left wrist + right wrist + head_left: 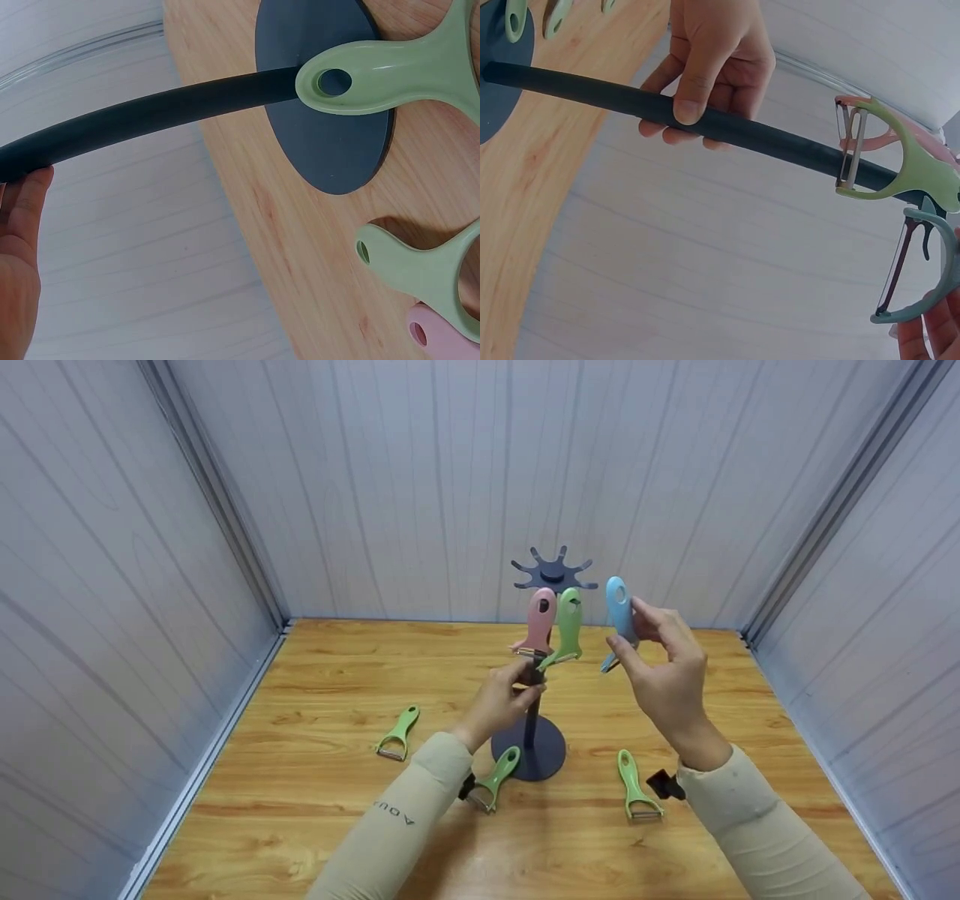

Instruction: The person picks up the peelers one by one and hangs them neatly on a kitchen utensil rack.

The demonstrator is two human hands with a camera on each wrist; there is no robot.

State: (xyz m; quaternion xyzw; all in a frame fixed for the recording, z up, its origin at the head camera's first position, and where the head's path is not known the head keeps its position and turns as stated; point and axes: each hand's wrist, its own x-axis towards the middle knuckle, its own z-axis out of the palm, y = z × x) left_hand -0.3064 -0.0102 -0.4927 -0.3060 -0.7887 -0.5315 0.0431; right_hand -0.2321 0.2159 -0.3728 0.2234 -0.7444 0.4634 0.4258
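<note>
My left hand (496,703) grips the dark pole (615,96) of a rotary hanging stand, below its ring of hooks (552,573). A pink peeler (541,619) and a green peeler (570,621) hang by their handle holes from neighbouring hooks, blades downward. To the right of them, my right hand (670,679) pinches a blue peeler (619,601) upright between thumb and fingers, its handle hole at the top. In the right wrist view, the blue peeler's blade (897,262) is close beside the hanging green one; whether its hole touches a hook cannot be told.
Green peelers lie on the wooden table (322,690): one at the left (403,727), one by the round base (551,754), and one at the right (631,784). The left wrist view also has a pink peeler (439,334) lying there. Pale panel walls enclose the table.
</note>
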